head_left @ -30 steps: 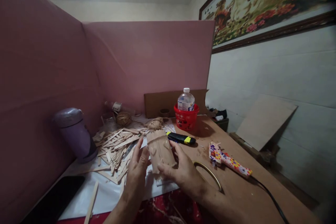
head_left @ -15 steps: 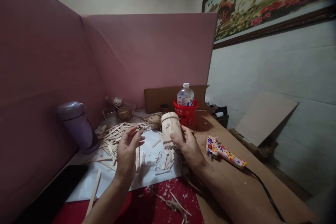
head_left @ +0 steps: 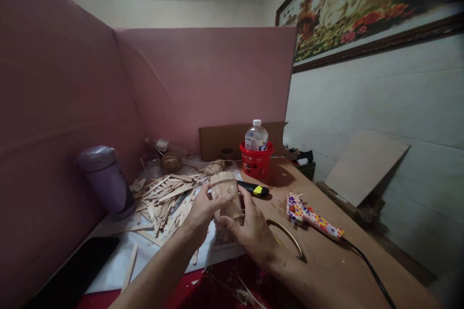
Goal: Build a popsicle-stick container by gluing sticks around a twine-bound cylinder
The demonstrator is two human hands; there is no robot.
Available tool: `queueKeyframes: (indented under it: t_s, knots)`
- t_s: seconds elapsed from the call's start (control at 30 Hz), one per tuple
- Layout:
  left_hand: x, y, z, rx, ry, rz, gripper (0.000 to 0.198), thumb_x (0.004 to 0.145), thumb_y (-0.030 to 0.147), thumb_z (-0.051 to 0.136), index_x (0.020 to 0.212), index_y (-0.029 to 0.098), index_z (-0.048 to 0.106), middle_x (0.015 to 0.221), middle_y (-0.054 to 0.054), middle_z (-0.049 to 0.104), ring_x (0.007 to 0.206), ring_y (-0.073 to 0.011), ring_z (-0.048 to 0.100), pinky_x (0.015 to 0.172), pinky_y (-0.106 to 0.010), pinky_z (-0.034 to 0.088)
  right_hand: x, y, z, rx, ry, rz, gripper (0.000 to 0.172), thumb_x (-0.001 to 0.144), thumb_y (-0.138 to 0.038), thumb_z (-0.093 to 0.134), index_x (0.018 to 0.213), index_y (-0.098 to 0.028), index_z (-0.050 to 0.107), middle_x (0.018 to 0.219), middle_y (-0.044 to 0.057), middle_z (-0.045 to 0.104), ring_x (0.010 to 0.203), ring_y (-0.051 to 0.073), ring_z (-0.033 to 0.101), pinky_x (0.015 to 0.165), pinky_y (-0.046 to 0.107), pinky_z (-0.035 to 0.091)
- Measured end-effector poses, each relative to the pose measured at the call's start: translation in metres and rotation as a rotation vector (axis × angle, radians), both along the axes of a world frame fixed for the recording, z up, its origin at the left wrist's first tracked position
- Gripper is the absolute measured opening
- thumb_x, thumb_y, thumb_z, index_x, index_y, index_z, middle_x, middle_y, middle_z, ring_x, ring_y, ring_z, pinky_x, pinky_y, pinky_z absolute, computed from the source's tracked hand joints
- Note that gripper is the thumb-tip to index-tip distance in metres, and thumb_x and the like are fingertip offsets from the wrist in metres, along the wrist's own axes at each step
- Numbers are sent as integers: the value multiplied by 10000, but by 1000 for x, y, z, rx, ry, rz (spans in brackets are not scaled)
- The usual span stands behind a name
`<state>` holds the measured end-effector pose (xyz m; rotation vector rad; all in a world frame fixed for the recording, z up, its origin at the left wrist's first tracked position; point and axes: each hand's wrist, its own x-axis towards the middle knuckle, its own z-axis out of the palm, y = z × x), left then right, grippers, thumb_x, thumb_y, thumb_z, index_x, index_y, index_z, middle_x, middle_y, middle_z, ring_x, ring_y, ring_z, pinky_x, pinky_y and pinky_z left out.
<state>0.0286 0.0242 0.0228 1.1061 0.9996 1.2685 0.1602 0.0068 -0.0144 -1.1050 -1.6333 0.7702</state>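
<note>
Between my two hands is a small cylinder made of wooden craft sticks (head_left: 225, 189), with a band of twine around its upper end. My left hand (head_left: 205, 207) grips its left side, fingers closed on it. On the right side my right hand (head_left: 250, 224) is also closed around it, thumb across the lower front. The cylinder leans slightly, and its lower end is partly hidden by my fingers. Just behind my right hand lies a black and yellow utility knife (head_left: 258, 189). A pile of loose craft sticks (head_left: 168, 198) spreads to the left of my hands.
A flowered glue gun (head_left: 313, 217) with a black cord lies at right. Behind stands a red bucket (head_left: 256, 161) with a plastic bottle (head_left: 256, 136). At left are a purple tumbler (head_left: 107, 181) and a dark flat object (head_left: 78, 270). Twine balls (head_left: 171, 161) sit at the back.
My left hand, earlier apart with fingers spread, has come to the cylinder and holds it. The cylinder has moved lower and slightly left. The utility knife and a brass-coloured scissor handle now show.
</note>
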Motion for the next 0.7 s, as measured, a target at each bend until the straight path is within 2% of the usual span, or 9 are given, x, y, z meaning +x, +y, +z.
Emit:
queueKeyframes:
  t_s: [0.1,0.23,0.37,0.43,0.5,0.7]
  knots:
    - [-6,4,-6,-19,51,35,607,591,333,802,1118,132,577,903,-117,704,785,-261,678,681,-352,521,3,5,-4,37,-35,-50,761,777,-546,635,1369,-140,385,1253,190,592,1138,341,569,936,483,450]
    - [-19,11,-18,-74,187,183,610,616,379,780,1131,126,575,862,-106,687,762,-263,661,670,-351,495,10,13,-6,76,8,-196,585,869,-559,486,1263,-126,478,1158,182,616,1023,301,604,866,446,478]
    - [-23,16,-29,-81,321,345,700,563,394,814,1158,128,556,962,-143,660,969,-344,613,842,-429,433,12,18,-4,43,67,-231,508,887,-546,460,1167,-129,530,1098,164,641,1014,287,604,834,411,482]
    - [-22,16,-31,-47,352,385,656,562,420,812,1109,138,584,1029,-160,648,1101,-369,548,939,-443,364,11,19,-4,14,75,-224,480,883,-539,468,1125,-133,549,1076,157,652,1007,287,608,835,409,480]
    - [-23,16,-31,-14,356,406,585,580,445,796,1050,151,611,1038,-154,649,1152,-361,516,982,-427,321,11,19,-6,-3,65,-215,440,885,-522,468,1086,-143,567,1061,147,662,990,284,618,837,407,479]
    - [-39,18,-29,46,278,442,357,643,384,753,919,184,648,960,-109,658,986,-304,584,893,-389,390,10,17,-9,-1,-29,-188,330,922,-452,420,1034,-192,590,1021,112,692,940,276,642,817,401,479]
